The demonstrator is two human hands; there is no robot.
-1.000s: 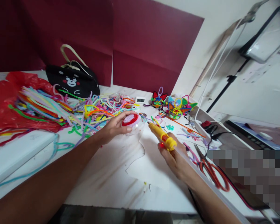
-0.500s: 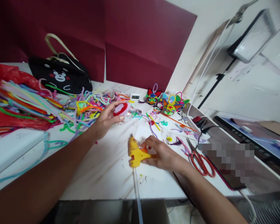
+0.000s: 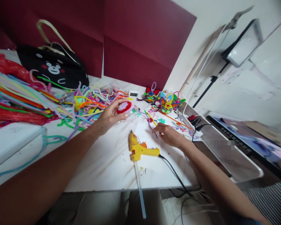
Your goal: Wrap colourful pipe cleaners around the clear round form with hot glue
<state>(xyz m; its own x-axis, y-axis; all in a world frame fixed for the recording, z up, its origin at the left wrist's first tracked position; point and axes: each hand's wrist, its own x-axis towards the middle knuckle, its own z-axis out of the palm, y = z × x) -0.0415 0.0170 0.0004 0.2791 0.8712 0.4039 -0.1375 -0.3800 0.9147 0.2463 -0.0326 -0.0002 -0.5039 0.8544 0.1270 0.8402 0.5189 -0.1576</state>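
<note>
My left hand (image 3: 110, 118) grips a clear plastic ball (image 3: 134, 114) with a coiled red and lilac pipe-cleaner disc (image 3: 124, 107) on its near side. My right hand (image 3: 170, 135) is over the paper at the right, its loosely bent fingers beside a purple pipe cleaner (image 3: 150, 125); whether they touch it I cannot tell. Below that hand, a yellow glue gun (image 3: 140, 150) lies on the table, nozzle pointing away, with a long clear glue stick (image 3: 140, 190) jutting past the table's front edge.
Loose pipe cleaners (image 3: 91, 100) heap at the left by a black bag (image 3: 53, 67). Finished cat-faced ornaments (image 3: 166, 104) stand at the back, near a small digital clock (image 3: 133, 94). The glue gun's black cord (image 3: 174, 170) drops over the front edge. A grey tray (image 3: 239, 159) lies right.
My right hand has let go of the glue gun, leaving it on the table, and moved up toward the purple pipe cleaner. My left hand still holds the ball, its disc turned more upward.
</note>
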